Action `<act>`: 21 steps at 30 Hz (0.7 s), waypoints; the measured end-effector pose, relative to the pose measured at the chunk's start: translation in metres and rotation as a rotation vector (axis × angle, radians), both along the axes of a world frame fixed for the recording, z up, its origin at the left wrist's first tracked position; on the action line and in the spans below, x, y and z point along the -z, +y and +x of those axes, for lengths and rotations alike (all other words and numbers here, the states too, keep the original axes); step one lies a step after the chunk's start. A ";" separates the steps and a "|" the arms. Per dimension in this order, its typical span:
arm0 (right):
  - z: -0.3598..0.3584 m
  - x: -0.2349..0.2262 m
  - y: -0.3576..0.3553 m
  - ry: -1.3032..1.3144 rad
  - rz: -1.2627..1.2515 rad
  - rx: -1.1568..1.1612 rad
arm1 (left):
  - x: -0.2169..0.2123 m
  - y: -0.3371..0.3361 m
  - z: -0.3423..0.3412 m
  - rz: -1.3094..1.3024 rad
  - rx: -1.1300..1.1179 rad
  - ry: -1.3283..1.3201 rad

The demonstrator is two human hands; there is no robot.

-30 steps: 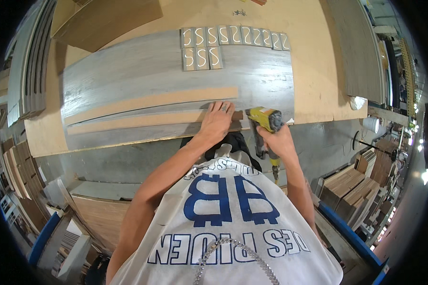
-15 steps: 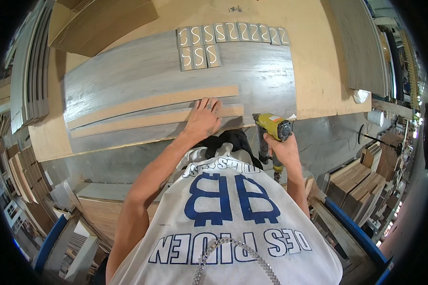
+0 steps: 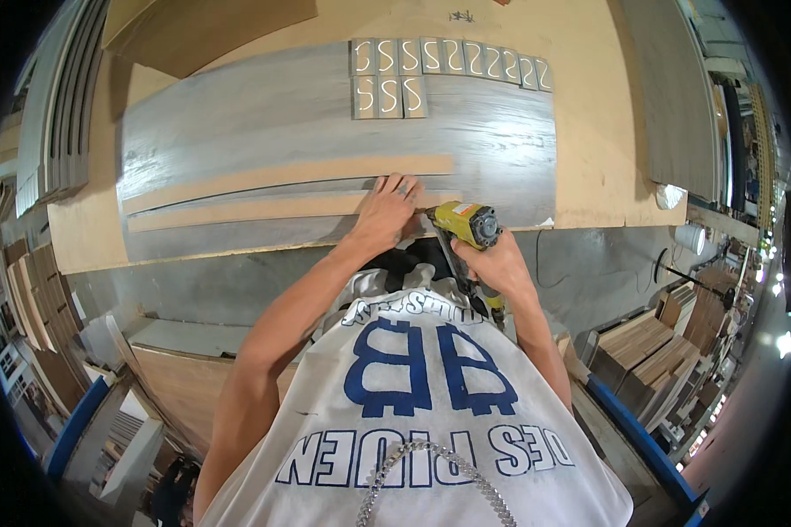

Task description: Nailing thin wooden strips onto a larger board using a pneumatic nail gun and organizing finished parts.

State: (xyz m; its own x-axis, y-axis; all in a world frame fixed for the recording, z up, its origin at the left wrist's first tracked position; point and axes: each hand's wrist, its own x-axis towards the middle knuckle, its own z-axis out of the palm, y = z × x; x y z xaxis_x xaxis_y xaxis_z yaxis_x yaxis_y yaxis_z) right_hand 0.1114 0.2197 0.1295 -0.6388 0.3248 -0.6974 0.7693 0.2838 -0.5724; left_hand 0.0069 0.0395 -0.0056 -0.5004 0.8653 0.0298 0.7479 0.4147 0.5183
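Observation:
Two long, narrow tan-faced wooden strips, a far one [image 3: 281, 180] and a near one [image 3: 255, 211], lie lengthwise on a grey wood-grain panel [image 3: 237, 105]. My left hand [image 3: 388, 213] is closed over the near strip toward its right end, its fingertips reaching the gap beside the far strip. My right hand [image 3: 498, 263] grips a yellow and black nail gun [image 3: 466, 221]. The gun's nose is close beside my left hand at the near strip's right end; whether it touches is unclear. The thumb of my left hand is mostly hidden.
Small grey blocks [image 3: 388, 97] with wavy white beads stand in two rows at the panel's far edge. A cardboard box [image 3: 202, 35] is at the far left of the tan table [image 3: 598, 114]. Stacked boards [image 3: 53, 114] flank the left side, more boards [image 3: 677, 97] the right.
My right hand has brought the nail gun leftward, so its nose is now by the strip end and my left hand. My left hand stays on the near strip. The whole view has shifted slightly.

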 end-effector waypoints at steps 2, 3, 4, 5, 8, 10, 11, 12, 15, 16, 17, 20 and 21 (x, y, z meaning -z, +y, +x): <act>0.004 0.001 0.000 -0.022 0.000 -0.008 | -0.004 0.001 0.000 -0.020 -0.001 -0.051; 0.008 0.001 0.000 -0.017 0.028 0.043 | -0.009 0.003 0.000 -0.020 -0.002 -0.049; 0.014 0.000 0.002 -0.012 0.056 0.097 | -0.015 0.006 0.002 -0.046 -0.023 -0.069; 0.019 -0.003 0.005 -0.009 0.056 0.102 | -0.019 0.010 0.005 -0.072 -0.041 -0.089; 0.035 -0.015 0.015 0.052 -0.018 0.266 | -0.018 0.030 0.015 0.094 -0.058 -0.128; 0.045 -0.016 0.023 0.148 0.016 0.342 | -0.008 0.045 0.018 0.087 -0.014 -0.135; 0.049 -0.016 0.025 0.166 0.020 0.354 | -0.003 0.050 0.019 0.078 0.018 -0.149; 0.054 -0.016 0.028 0.175 0.026 0.381 | -0.003 0.055 0.019 0.081 0.046 -0.142; 0.069 -0.016 0.035 0.159 0.080 0.453 | -0.001 0.060 0.019 0.023 0.084 -0.131; 0.073 -0.017 0.037 0.179 0.070 0.466 | 0.000 0.060 0.018 0.005 0.091 -0.109; 0.076 -0.018 0.038 0.198 0.061 0.477 | 0.002 0.061 0.018 -0.014 0.096 -0.086; 0.082 -0.024 0.046 0.299 -0.028 0.531 | -0.006 0.064 0.017 -0.043 0.095 -0.139; 0.084 -0.027 0.050 0.306 -0.022 0.542 | -0.008 0.066 0.017 -0.038 0.108 -0.133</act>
State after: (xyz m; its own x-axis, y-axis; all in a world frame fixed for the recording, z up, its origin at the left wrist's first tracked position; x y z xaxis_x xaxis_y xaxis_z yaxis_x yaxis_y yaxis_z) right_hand 0.1958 0.2700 0.1560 -0.5586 0.6469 -0.5192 0.6010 -0.1157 -0.7908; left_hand 0.0240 0.1054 0.0026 -0.4014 0.9136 -0.0646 0.7149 0.3566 0.6014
